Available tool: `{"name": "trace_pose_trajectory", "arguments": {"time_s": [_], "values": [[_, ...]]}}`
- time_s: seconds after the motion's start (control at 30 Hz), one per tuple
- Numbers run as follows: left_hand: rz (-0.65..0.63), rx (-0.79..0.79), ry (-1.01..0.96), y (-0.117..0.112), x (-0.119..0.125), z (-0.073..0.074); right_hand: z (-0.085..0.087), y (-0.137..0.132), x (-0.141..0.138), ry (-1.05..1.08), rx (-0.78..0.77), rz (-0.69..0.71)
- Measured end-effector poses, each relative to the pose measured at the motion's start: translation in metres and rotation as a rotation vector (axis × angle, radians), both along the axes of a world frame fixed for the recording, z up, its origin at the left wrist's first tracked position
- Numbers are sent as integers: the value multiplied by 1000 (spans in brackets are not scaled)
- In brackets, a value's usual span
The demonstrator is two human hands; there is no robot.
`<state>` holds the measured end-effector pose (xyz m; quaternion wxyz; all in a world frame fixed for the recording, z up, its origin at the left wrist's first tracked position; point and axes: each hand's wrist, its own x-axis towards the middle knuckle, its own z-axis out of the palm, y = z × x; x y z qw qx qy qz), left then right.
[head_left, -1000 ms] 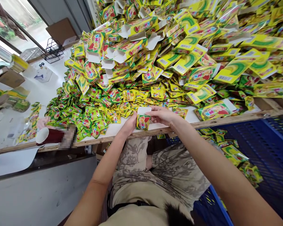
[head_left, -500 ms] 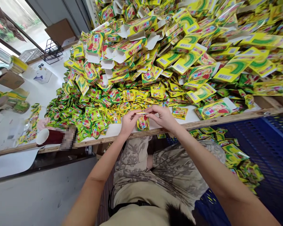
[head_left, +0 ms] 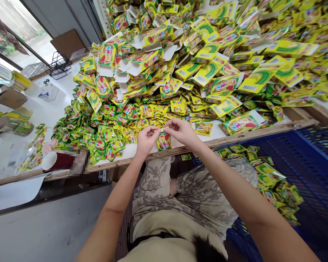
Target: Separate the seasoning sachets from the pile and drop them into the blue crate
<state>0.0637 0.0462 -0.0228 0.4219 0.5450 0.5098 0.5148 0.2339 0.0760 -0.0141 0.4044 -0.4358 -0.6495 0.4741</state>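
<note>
A small yellow-green carton (head_left: 164, 141) stands upright at the near edge of the table (head_left: 229, 134). My left hand (head_left: 146, 138) pinches its top flap from the left. From the right, my right hand (head_left: 181, 131) pinches the same flap, and the fingertips of both hands meet over the carton's top. Just behind my hands lies a spread of small green and yellow sachets (head_left: 103, 131). Beyond those rises a big heap of flat and half-folded yellow cartons (head_left: 202, 62).
A dark red cup (head_left: 56, 160) lies on its side at the table's left near edge. A blue crate (head_left: 311, 167) at my right holds several finished cartons (head_left: 273, 182). Cardboard boxes (head_left: 8, 97) and a black wire rack (head_left: 58, 64) stand far left.
The carton's white top flap, open a second ago, has been folded down. Both hands have come together over the top of the carton.
</note>
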Motion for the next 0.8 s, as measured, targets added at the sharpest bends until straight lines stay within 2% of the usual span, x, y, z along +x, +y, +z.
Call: {"name": "trace_pose_trajectory", "arguments": {"time_s": [0.1, 0.27, 0.4, 0.57, 0.63, 0.7, 0.73, 0.8], "values": [[-55, -29, -7, 1, -3, 0, 0, 2, 4, 16, -43, 42], [-179, -19, -11, -5, -16, -11, -10, -3, 14, 118, -76, 142], [-149, 83, 48, -11, -17, -14, -24, -13, 13, 189, -64, 99], [-103, 185, 169, -14, -9, -9, -35, -18, 0, 207, -8, 56], [-119, 195, 205, -15, -7, -8, -31, -18, -4, 177, 4, 49], [-140, 170, 209, -18, -8, -7, -20, -20, 1, 148, 37, -6], [-129, 154, 200, -19, -11, -6, -11, -22, 11, 123, 61, -61], [-25, 143, 200, -21, -21, -3, 9, -32, 47, 18, 100, -232]]}}
